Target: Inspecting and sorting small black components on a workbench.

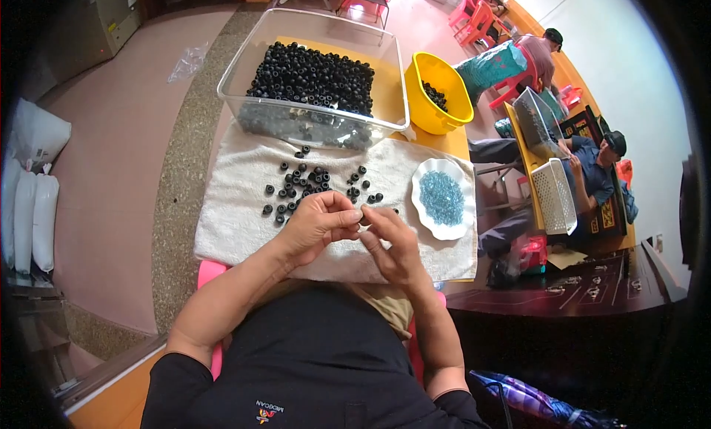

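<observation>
In front of my body, above a white towel [237,181], my two hands meet at the fingertips. My left hand [315,225] is closed in a pinch on a small black round part [363,217], mostly covered by the fingers. Fingers bent, my right hand [396,251] touches the same spot from the right; anything else in its grip is hidden. Several loose black hollow round parts [300,179] lie scattered on the towel just beyond my hands. To the right, a white scalloped dish [448,230] holds a heap of small clear blue pieces [441,196].
Beyond the towel stands a large clear plastic bin [315,107] full of black parts. A yellow tub [453,118] with more is beside it. At right, a person [596,170] sits by a white basket [554,197]. White sacks [33,214] stand at left; a folded umbrella [537,403] is lower right.
</observation>
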`<state>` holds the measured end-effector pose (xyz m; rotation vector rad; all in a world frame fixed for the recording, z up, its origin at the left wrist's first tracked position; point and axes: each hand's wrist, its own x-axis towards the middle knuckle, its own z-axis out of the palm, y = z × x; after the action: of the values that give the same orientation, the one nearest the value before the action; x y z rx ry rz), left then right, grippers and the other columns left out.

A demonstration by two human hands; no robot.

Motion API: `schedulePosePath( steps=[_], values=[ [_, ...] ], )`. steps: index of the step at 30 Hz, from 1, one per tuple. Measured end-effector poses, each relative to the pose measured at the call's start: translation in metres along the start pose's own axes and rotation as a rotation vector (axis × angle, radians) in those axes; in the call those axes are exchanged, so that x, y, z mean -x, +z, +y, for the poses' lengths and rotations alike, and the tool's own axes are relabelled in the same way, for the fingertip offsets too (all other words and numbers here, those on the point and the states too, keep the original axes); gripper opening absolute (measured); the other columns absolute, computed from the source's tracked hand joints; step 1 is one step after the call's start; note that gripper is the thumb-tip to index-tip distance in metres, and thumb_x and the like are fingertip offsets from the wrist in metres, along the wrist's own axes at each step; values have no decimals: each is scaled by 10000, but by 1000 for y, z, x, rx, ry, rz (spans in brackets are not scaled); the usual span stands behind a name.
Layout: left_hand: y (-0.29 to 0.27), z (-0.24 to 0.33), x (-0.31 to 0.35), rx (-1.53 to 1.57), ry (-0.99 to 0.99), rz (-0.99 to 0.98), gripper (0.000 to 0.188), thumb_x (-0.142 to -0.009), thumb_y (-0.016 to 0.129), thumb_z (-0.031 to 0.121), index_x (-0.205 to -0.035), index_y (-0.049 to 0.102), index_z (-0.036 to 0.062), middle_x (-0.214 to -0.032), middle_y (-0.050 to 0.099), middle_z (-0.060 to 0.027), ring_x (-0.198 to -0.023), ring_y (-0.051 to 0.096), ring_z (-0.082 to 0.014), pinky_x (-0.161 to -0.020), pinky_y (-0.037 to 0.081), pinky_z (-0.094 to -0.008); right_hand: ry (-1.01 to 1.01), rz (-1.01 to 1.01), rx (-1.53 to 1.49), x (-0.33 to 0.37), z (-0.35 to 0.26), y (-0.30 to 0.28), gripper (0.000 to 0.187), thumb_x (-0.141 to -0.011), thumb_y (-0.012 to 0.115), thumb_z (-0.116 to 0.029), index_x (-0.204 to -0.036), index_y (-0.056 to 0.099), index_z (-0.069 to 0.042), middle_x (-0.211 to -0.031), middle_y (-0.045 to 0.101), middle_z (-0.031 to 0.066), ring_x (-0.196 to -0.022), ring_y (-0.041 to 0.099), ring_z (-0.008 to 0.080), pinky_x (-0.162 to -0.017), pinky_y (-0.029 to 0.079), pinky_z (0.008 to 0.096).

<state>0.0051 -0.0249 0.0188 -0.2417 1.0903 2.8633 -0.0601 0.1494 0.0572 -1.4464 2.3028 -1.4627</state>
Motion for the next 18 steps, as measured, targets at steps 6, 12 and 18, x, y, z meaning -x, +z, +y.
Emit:
schedulePosePath(
  steps=[6,12,18],
  values=[
    [-6,12,-2,20,100,71,79,-906,669,107,-918,601,69,-836,654,-32,-755,651,-135,-722,566,-278,4,-56,201,-34,30,-11,187,-842,657,5,-1026,677,-17,-978,674,118,-855,638,265,-726,519,317],
    [-11,19,-6,56,159,87,53,-916,653,95,-912,606,70,-824,658,-32,-752,648,-116,-717,577,-276,-61,-220,648,-52,45,6,233,-771,650,-63,-997,704,-77,-1014,685,52,-954,586,272,-841,492,361],
    [-14,20,-5,71,174,111,62,-911,661,94,-910,605,69,-822,658,-33,-750,652,-120,-707,580,-274,-4,-255,687,-47,46,-3,201,-792,656,-57,-986,706,-74,-1004,687,53,-950,588,277,-843,489,365]
  ],
)
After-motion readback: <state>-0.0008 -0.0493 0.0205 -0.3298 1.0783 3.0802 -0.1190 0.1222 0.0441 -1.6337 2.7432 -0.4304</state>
